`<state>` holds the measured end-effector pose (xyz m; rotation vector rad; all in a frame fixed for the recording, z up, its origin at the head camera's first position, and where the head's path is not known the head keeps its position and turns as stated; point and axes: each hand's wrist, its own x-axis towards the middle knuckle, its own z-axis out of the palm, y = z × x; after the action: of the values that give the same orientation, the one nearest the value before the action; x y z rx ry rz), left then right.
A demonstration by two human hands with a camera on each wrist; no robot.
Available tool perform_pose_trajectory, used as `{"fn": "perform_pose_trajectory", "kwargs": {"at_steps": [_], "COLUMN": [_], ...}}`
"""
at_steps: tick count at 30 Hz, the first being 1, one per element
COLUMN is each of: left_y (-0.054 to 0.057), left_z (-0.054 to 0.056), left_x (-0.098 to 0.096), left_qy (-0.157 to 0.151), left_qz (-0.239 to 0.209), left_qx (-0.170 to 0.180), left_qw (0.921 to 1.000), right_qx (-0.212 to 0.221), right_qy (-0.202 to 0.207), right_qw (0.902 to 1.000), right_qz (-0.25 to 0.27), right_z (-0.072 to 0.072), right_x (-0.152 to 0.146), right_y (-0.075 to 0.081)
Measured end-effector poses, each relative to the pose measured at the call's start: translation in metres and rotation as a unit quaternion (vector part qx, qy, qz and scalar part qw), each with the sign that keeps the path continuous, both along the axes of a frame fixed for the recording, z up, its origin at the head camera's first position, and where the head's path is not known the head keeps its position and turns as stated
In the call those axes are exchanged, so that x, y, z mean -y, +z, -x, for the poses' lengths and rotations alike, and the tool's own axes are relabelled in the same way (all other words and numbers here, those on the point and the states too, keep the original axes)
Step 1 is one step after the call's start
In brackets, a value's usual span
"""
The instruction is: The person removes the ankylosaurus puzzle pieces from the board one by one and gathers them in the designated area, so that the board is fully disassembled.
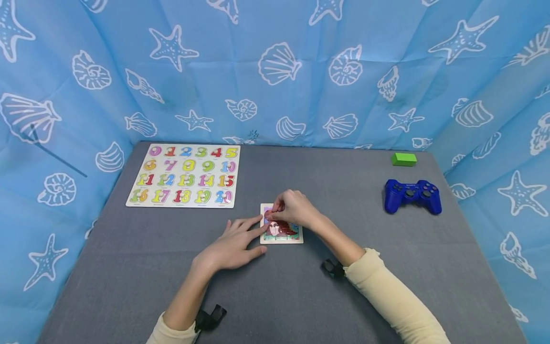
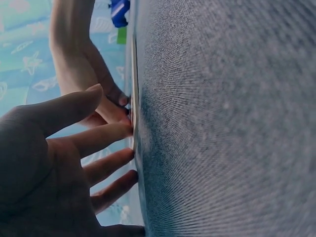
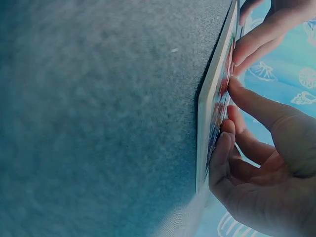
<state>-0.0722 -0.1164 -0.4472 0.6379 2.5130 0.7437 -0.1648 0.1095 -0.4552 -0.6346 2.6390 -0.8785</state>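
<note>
A small jigsaw puzzle [image 1: 281, 238] in a pale tray lies flat at the middle of the grey table, with a red-haired figure pictured on it. My right hand [image 1: 297, 209] reaches over its upper left part, thumb and curled fingers pinching a reddish puzzle piece [image 1: 268, 215] low at the board. Most of that piece is hidden by the fingers. From the left, my left hand [image 1: 234, 243] spreads its fingers, with fingertips at the tray's left edge and over the picture. Both hands meet close at the puzzle in the right wrist view.
A number puzzle board [image 1: 184, 176] with colourful numerals lies at the back left. On the right are a blue game controller [image 1: 412, 196] and, behind it, a green block [image 1: 404, 159]. A blue curtain [image 1: 318, 100] with shells and starfish hangs around the table.
</note>
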Motion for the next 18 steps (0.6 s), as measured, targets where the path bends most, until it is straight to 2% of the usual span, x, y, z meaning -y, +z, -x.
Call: {"fn": "perform_pose_trajectory", "kwargs": {"at_steps": [6, 13, 18], "left_y": [0.0002, 0.0002, -0.0003], "left_z": [0.0002, -0.0006, -0.0012], "left_x": [-0.0008, -0.0013, -0.001], "left_qy": [0.002, 0.003, 0.001], "left_qz": [0.005, 0.006, 0.008], "left_qx": [-0.002, -0.002, -0.003], "left_qw": [1.0, 1.0, 1.0], "right_qx": [-0.034, -0.047, -0.058], "right_qy": [-0.002, -0.006, 0.008], "right_qw": [0.9994, 0.9981, 0.9972], "right_qz": [-0.012, -0.039, -0.046], "right_z": [-0.0008, -0.0036, -0.0054], "right_x": [-0.0005, 0.0046, 0.0073], "right_y": [-0.0006, 0.0023, 0.0037]}}
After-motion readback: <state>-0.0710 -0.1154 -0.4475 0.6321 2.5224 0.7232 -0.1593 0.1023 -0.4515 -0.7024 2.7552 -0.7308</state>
